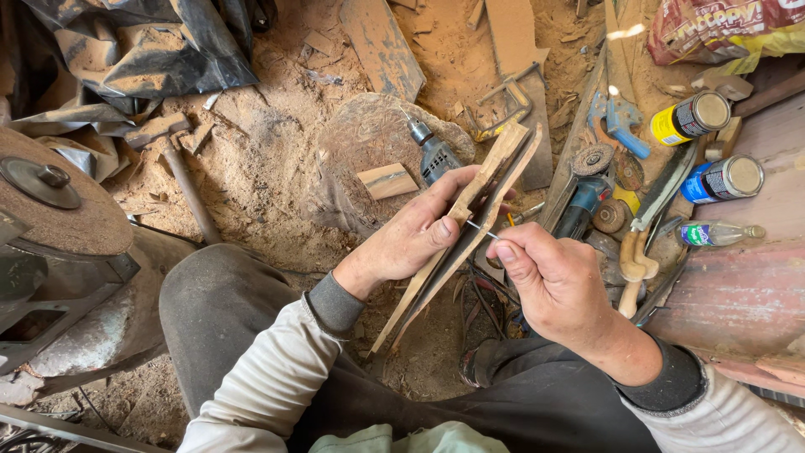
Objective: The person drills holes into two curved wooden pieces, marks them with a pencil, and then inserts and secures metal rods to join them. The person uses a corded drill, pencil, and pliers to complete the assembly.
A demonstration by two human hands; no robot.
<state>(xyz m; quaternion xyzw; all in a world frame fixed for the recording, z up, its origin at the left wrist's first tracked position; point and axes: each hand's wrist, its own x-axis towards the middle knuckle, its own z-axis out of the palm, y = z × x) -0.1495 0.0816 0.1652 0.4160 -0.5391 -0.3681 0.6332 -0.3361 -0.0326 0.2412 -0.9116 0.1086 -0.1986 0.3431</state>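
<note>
while a long wooden blade-shaped piece [470, 220] is clasped over the lap in the left hand [411, 239], a thin metal pin [481, 228] is pinched between thumb and fingertips of the right hand [549, 273] and set against its edge; with so slight a hold the pin could be bent or slipped aside, and the left thumb close by could be pricked. to the right, two capped cans [708, 147] and a small clear bottle [717, 233] are laid on their sides among the tools, their contents not to be told.

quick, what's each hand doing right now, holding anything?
Left hand: closed around the long wooden pieces.
Right hand: pinching a thin metal pin, tip against the wood.
</note>
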